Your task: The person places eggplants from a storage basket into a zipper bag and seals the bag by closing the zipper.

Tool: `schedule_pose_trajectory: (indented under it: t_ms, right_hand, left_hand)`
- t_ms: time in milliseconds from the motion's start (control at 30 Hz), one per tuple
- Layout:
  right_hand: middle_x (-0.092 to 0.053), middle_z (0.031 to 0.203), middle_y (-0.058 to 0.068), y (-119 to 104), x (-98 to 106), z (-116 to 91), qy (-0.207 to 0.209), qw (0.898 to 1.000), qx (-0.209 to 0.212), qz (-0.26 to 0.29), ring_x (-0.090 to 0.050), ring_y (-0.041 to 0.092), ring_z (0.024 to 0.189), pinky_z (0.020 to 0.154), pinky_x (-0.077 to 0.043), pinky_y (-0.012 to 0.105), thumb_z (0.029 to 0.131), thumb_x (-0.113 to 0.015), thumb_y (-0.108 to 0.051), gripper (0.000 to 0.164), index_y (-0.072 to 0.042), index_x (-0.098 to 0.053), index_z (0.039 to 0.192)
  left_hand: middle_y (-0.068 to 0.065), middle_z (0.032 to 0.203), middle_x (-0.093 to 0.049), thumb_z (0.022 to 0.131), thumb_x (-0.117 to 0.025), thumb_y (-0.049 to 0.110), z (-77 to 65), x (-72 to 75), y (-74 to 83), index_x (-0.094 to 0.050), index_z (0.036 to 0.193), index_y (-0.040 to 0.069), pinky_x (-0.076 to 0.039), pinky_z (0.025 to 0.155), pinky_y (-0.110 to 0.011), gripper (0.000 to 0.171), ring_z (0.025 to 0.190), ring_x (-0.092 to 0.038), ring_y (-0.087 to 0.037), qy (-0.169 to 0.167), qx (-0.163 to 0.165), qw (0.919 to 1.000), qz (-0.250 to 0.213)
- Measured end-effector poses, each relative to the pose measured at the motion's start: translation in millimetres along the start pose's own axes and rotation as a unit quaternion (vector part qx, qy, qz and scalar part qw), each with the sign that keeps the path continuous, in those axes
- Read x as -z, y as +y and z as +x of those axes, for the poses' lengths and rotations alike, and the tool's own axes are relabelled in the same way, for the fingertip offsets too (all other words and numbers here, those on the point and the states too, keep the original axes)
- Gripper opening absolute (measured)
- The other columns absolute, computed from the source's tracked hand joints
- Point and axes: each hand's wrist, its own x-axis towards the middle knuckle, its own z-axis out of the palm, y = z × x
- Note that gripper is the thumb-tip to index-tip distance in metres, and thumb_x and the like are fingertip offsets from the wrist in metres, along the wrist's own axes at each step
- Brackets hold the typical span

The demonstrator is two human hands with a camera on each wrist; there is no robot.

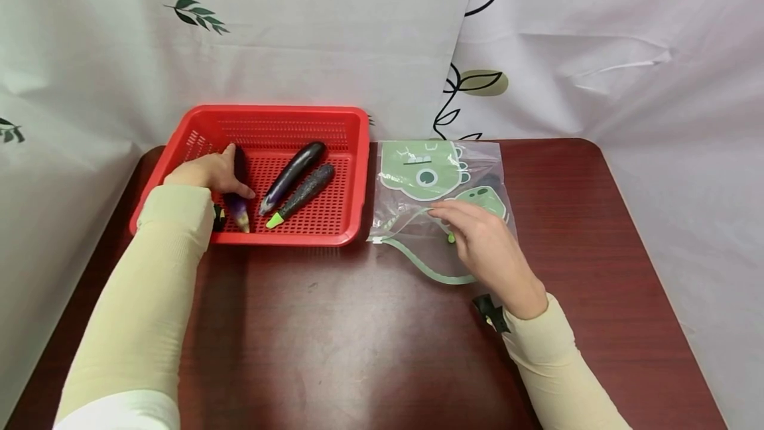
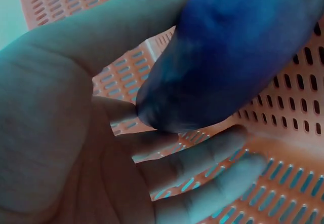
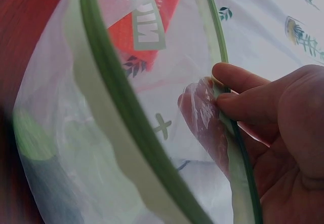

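Observation:
My left hand (image 1: 209, 172) is inside the red basket (image 1: 353, 224), over a purple eggplant (image 1: 237, 206) at its left side. In the left wrist view the thumb touches the eggplant (image 2: 228, 51), while the fingers spread fairly straight beneath it. Beside it in the basket lie a darker, glossy eggplant (image 1: 292, 178) and a dark, bumpy cucumber-like vegetable (image 1: 307, 192) with a bright green end. My right hand (image 1: 477, 241) pinches the green-edged rim of a clear zip bag (image 1: 442, 257), its mouth held apart. A bright green tip and a dark shape show through the plastic.
The basket and bag sit side by side on a dark red wooden table (image 1: 310, 350). White patterned cloth (image 1: 286, 38) hangs behind and at both sides. A small black device (image 1: 492, 314) is on the right wrist.

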Motion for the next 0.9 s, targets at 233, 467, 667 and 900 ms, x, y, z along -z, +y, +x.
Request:
schedule_pose_trajectory:
  t_ms: [233, 467, 667, 900]
  right_hand:
    - [-0.071, 0.117, 0.008, 1.5, 0.5, -0.5, 0.007, 1.0, 0.002, 0.004, -0.066, 0.024, 0.113, 0.095, -0.051, 0.043, 0.087, -0.064, 0.013, 0.033, -0.004, -0.074, 0.114]
    - [-0.071, 0.118, 0.008, 1.6, 1.5, -0.2, 0.005, 1.0, 0.001, 0.004, -0.065, 0.024, 0.114, 0.096, -0.051, 0.043, 0.087, -0.064, 0.013, 0.033, -0.004, -0.074, 0.114]
    - [-0.071, 0.118, 0.007, 1.1, 1.0, 0.1, 0.004, 1.0, 0.002, 0.001, -0.065, 0.024, 0.113, 0.096, -0.051, 0.043, 0.087, -0.064, 0.013, 0.033, -0.004, -0.074, 0.114]
    - [-0.071, 0.118, 0.007, 0.2, 1.5, -0.3, 0.001, 1.0, 0.0, 0.0, -0.065, 0.024, 0.113, 0.095, -0.052, 0.043, 0.088, -0.064, 0.012, 0.032, -0.004, -0.074, 0.114]
  left_hand:
    - [-0.051, 0.143, -0.023, 0.086, -0.075, 0.03, 1.4, 0.1, 2.0, 0.012, 0.148, -0.017, -0.031, 0.108, -0.064, 0.117, 0.132, -0.032, -0.061, -0.02, -0.002, 0.9998, 0.001]
    - [-0.049, 0.144, -0.024, 0.085, -0.075, 0.027, 1.2, 1.2, 3.0, 0.008, 0.149, -0.017, -0.029, 0.109, -0.066, 0.114, 0.133, -0.031, -0.061, -0.01, 0.007, 0.9999, 0.009]
    - [-0.048, 0.138, -0.033, 0.086, -0.074, 0.025, -1.3, 3.5, 1.9, 0.001, 0.149, -0.02, -0.043, 0.099, -0.059, 0.108, 0.119, -0.048, -0.053, 0.001, 0.006, 0.9999, 0.009]
    - [-0.046, 0.138, -0.035, 0.088, -0.073, 0.024, -4.5, 7.2, -0.4, -0.01, 0.151, -0.017, -0.055, 0.066, -0.045, 0.098, 0.076, -0.065, -0.042, 0.018, 0.015, 0.9996, -0.015]
